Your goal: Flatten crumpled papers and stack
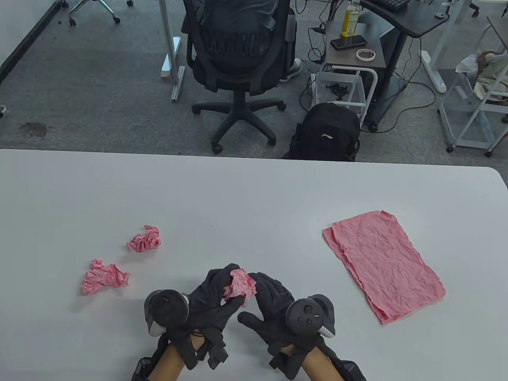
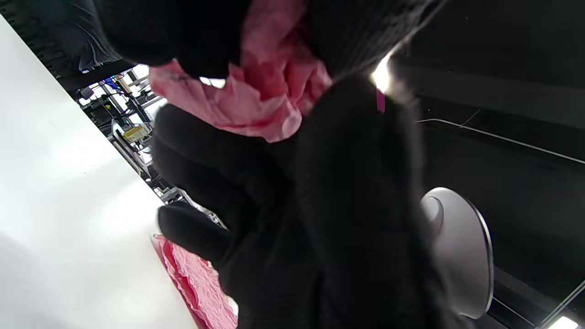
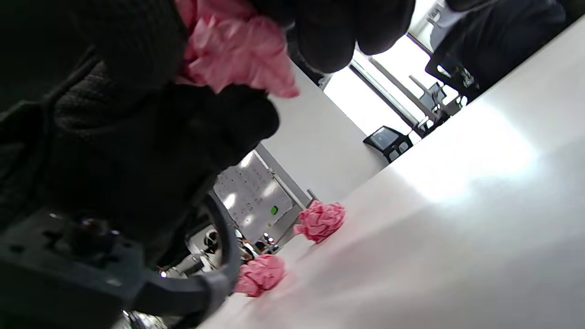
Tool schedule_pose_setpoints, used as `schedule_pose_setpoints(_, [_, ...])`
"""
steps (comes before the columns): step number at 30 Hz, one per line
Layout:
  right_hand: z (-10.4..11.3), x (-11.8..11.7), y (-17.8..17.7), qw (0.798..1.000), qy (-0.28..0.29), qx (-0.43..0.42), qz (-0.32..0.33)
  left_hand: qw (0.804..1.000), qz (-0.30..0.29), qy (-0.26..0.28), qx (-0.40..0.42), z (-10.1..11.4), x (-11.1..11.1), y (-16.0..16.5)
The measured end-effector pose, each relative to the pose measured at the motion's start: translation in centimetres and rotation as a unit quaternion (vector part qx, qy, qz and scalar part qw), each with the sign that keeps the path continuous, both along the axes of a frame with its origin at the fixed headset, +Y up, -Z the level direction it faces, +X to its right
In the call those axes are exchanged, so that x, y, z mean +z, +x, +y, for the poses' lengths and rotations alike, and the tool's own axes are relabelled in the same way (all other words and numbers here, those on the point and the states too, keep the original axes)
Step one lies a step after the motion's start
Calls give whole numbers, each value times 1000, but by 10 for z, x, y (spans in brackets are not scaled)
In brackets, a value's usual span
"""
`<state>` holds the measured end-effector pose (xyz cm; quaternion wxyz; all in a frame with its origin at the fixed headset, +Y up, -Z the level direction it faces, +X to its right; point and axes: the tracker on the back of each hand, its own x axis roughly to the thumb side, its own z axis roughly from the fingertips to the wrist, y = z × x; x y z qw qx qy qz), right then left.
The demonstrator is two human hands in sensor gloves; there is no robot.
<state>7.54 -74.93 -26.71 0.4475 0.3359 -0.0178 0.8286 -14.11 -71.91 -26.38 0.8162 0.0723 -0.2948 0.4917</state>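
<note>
Bench (image 1: 254, 190): all the papers are carried on it.
Flattened stack (image 1: 387, 264): laid well right, kept apart from the working area.
Left hand (image 1: 212, 295), right hand (image 1: 270, 303): a crumpled paper (image 1: 239, 285) is gripped between both, raised for unfolding.
Remaining wads (image 1: 144, 239), (image 1: 104, 276): left on the bench, well apart; nothing is obstructed.

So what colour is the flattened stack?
Pink, like the crumpled ones; the flattened stack shows best in the table view.
</note>
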Motion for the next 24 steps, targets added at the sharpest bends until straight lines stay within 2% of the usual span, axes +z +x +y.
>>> schedule_pose_setpoints(2, [-1,0,2,999,-12,-49,-11,1000,-11,2,-5,-3,-3,0])
schedule_pose_setpoints(4, [2,1,3,997,14,-62,-32,999,-27,-28,8,-10,-6,-2])
schedule_pose_setpoints(7, [4,3,3,997,38,-49,-43,996,-38,-63,45,-19,-10,-2])
schedule_pose_setpoints(10, [2,1,5,997,32,-60,-31,996,-37,-68,33,-20,-12,-2])
schedule_pose_setpoints(13, [-1,-1,7,995,-5,-98,-24,999,-26,-19,-14,-16,-9,-1])
schedule_pose_setpoints(15, [-2,-3,10,985,-36,-155,-71,999,-33,12,-22,-11,-6,1])
schedule_pose_setpoints(18, [-6,-6,11,981,-99,-164,-33,1000,-22,19,-8,-9,-5,1])
schedule_pose_setpoints(20, [-6,-10,13,979,-105,-172,-34,1000,-29,1,6,-12,-9,-3])
schedule_pose_setpoints(24, [-3,-7,14,970,-88,-225,-10,992,-43,-71,99,-19,-12,-5])
